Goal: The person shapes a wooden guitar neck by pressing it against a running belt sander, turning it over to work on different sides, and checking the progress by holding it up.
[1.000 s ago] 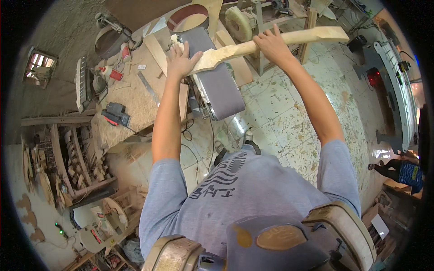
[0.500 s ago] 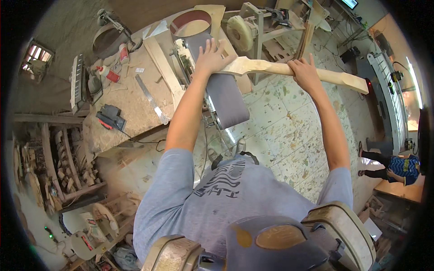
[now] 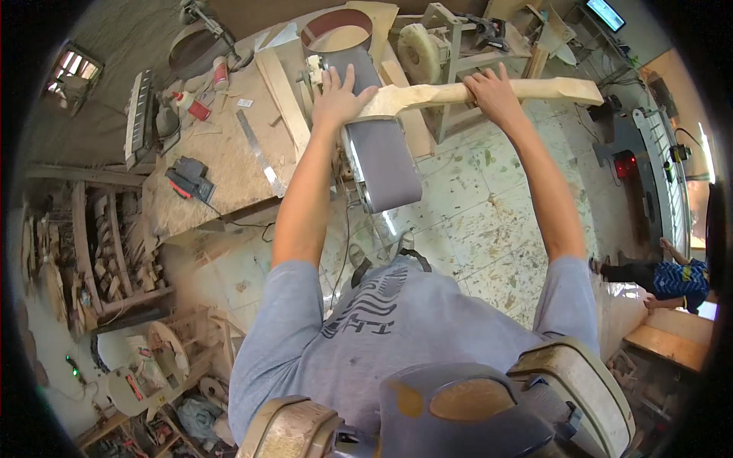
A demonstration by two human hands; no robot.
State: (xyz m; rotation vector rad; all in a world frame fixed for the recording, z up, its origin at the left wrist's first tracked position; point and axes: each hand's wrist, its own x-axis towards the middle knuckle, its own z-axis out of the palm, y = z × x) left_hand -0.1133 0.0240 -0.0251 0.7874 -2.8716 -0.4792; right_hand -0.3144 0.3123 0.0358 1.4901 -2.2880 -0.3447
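The wood lies across the sander, its left end under the left hand, whose fingers spread wide, the thumb reaching along it. The right hand has its fingers curled over the shaft, holding it, and the wood juts out beyond. The left hand hides that end's outline; the right hand's underside grip cannot be made out.

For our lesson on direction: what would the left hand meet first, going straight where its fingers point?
Passing over the grey belt, the left hand would probably first meet the reddish-brown loop beyond; height and depth are unclear.
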